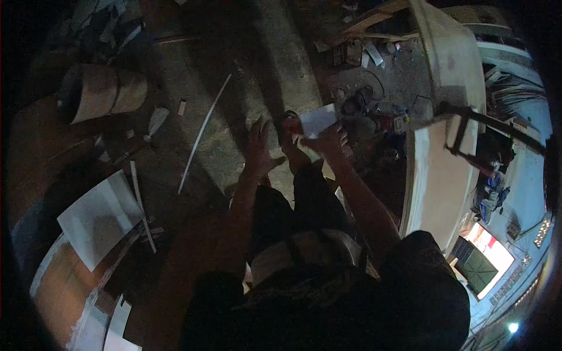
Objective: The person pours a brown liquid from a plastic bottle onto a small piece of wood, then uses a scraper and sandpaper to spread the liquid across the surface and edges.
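My right hand (pixel 331 144) is closed on the lower edge of a small white rectangular piece (pixel 318 120), its thumb stretched toward the left. Whether the piece is card, paper or board I cannot tell. My left hand (pixel 259 147) hangs apart from it, fingers raised and thumb spread, with nothing seen in it. Between the hands, beside the white piece, a dark reddish shape (pixel 291 124) shows near my bare foot (pixel 298 157); the dim light hides what it is.
A ridged bucket-like container (pixel 104 92) lies on its side at the left. A thin white strip (pixel 205 133) crosses the floor. At lower left, a white sheet (pixel 100 217) rests on a wooden panel. A long pale board structure (pixel 442 175) and a clamp-like metal frame (pixel 489 131) stand at right.
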`<state>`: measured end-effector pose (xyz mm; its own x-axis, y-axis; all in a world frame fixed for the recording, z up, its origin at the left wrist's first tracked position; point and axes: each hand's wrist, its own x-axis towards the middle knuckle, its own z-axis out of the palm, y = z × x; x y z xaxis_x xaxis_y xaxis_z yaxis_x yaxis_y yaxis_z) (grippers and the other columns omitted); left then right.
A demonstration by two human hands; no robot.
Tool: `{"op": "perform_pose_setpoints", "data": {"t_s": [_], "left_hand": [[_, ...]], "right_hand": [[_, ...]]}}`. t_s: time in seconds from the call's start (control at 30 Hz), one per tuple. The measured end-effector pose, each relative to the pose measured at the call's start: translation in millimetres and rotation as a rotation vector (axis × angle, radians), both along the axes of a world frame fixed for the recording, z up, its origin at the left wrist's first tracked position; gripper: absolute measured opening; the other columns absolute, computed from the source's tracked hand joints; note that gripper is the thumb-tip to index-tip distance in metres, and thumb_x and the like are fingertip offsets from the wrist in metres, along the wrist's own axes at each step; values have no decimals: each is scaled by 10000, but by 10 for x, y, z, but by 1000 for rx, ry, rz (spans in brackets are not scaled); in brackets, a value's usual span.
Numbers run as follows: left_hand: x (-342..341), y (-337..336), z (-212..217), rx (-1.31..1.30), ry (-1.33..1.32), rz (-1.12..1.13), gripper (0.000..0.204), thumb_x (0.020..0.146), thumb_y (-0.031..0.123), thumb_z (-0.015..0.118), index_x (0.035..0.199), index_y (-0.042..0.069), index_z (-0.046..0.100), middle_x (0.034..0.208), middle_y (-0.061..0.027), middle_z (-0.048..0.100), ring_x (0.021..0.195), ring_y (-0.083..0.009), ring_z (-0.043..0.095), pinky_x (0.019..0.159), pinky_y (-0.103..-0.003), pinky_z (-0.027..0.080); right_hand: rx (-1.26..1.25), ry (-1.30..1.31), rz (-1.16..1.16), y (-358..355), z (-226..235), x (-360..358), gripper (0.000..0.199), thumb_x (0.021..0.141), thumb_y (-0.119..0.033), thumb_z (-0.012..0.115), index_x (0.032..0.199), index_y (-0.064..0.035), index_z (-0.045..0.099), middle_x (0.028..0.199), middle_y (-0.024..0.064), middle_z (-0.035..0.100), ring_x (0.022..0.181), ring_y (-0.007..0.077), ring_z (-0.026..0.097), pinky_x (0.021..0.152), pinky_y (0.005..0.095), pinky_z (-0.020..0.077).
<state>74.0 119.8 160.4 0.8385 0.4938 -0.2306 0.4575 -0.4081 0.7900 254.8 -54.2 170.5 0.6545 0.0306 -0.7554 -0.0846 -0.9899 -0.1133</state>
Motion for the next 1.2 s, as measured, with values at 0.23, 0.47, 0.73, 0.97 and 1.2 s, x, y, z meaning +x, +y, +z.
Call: {"op": "perform_pose_setpoints", "data": {"t_s": [0.23, 0.47, 0.73, 0.97, 1.2], "left_hand": [[-48, -34, 1604, -186, -352, -373, 604, 670, 275, 898, 1189, 91, 650, 1261, -147, 584, 1133, -299, 596, 937, -439, 518], [-147, -551, 3160, 237, -730, -547, 501, 813, 333, 809, 1205, 72, 638, 1011, -98, 721, 873, -218, 734, 737, -352, 598], [242, -1572, 3857, 220, -697, -699, 588, 715, 276, 854, 1200, 41, 619, 1056, -137, 699, 901, -260, 724, 762, -384, 593], [633, -2910, 4335, 88, -868, -1016, 550, 716, 269, 866, 1164, 60, 624, 1015, -106, 688, 894, -255, 717, 778, -376, 586], [720, -3755, 4332, -22, -1113, -1308, 711, 687, 402, 889, 1206, 46, 559, 1104, -106, 649, 963, -226, 684, 834, -364, 569]], "right_hand": [[477, -96, 341, 3, 3352, -932, 1428, 590, -452, 908, 1552, 36, -29, 1532, 371, 187, 1431, 541, 222, 1139, 605, 309], [997, -175, 434, -1206, 4419, -955, 1323, 507, -378, 936, 1530, 49, 214, 1467, 279, 384, 1365, 404, 419, 1126, 520, 360], [2028, -248, -99, -2473, 4378, -1547, 1129, 596, -357, 887, 1498, 44, 340, 1450, 273, 443, 1360, 414, 433, 1123, 510, 362], [2195, -649, -401, -3298, 4577, -1828, 1090, 677, -436, 850, 1513, 20, 319, 1479, 283, 411, 1354, 424, 432, 1125, 541, 367], [2359, -1072, -672, -3952, 4136, -2588, 1048, 749, -501, 782, 1523, 9, 294, 1501, 288, 377, 1365, 428, 413, 1127, 556, 363]]}}
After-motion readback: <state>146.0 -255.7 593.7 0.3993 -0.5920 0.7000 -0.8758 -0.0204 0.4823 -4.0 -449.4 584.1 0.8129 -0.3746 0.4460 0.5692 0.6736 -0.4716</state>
